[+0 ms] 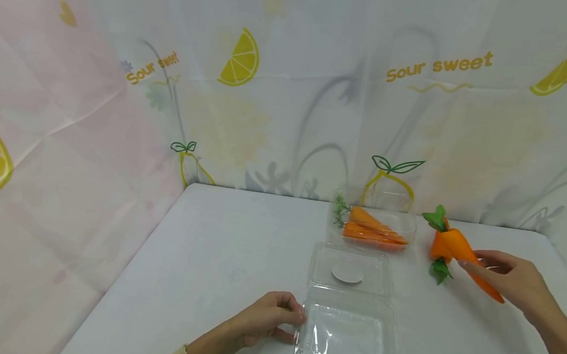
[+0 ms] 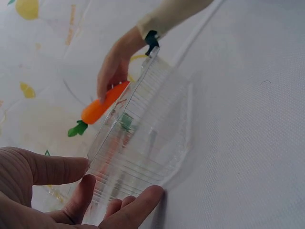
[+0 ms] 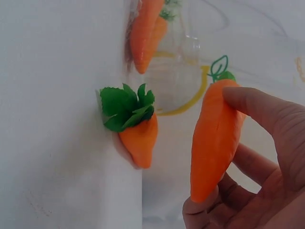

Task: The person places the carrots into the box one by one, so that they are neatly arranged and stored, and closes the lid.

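Now your left hand [image 1: 271, 317] pinches the side of the open clear box [image 1: 345, 340] while your right hand [image 1: 515, 279], well apart, grips a carrot [image 3: 217, 138] over the table [image 1: 206, 249] beside the loose carrot [image 3: 140, 140], which a low swing could knock rolling.

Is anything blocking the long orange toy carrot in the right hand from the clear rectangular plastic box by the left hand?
Nothing visible is. The long orange toy carrot is held higher than the other orange, green-leafed carrot, and the clear rectangular plastic box is open.
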`<state>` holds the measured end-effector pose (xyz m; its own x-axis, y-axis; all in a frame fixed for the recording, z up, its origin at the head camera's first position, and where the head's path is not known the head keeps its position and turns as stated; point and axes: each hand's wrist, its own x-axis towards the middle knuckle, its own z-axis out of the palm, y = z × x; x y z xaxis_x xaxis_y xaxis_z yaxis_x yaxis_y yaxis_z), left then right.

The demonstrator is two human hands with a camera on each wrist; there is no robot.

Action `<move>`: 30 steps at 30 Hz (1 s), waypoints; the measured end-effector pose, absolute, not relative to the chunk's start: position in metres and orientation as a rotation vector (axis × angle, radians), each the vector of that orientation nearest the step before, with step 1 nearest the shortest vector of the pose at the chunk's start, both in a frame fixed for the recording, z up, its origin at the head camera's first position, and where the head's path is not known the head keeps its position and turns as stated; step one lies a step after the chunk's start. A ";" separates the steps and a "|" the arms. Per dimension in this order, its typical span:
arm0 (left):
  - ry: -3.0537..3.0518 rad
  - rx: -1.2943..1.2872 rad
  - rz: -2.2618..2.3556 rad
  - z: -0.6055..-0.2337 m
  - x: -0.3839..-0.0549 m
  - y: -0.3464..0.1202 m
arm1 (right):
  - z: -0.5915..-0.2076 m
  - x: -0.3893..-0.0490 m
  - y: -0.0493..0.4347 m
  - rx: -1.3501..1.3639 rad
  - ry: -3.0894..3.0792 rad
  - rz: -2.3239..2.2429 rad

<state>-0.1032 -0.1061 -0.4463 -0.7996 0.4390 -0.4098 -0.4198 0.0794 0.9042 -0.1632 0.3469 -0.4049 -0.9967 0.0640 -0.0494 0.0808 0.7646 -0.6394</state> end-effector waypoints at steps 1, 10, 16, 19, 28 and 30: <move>1.744 0.020 1.787 -0.446 -0.103 -0.106 | -0.404 -0.162 0.345 0.109 2.927 -1.062; 1.735 0.025 1.792 -0.445 -0.103 -0.107 | -0.398 -0.152 0.327 -0.057 2.883 -1.150; 1.715 0.034 1.800 -0.444 -0.104 -0.107 | -0.396 -0.147 0.313 -0.097 2.878 -1.154; 1.714 0.042 1.802 -0.444 -0.103 -0.107 | -0.395 -0.145 0.305 -0.108 2.861 -1.155; 1.707 0.038 1.801 -0.443 -0.104 -0.107 | -0.390 -0.139 0.279 -0.183 2.825 -1.189; 1.708 0.036 1.800 -0.443 -0.104 -0.107 | -0.390 -0.138 0.273 -0.186 2.812 -1.180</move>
<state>-0.1042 -0.1069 -0.4433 -0.7894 0.4630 -0.4031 -0.4269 0.0580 0.9025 -0.1377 0.2733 -0.3895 -0.9889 -0.1452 -0.0328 -0.0783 0.6950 -0.7148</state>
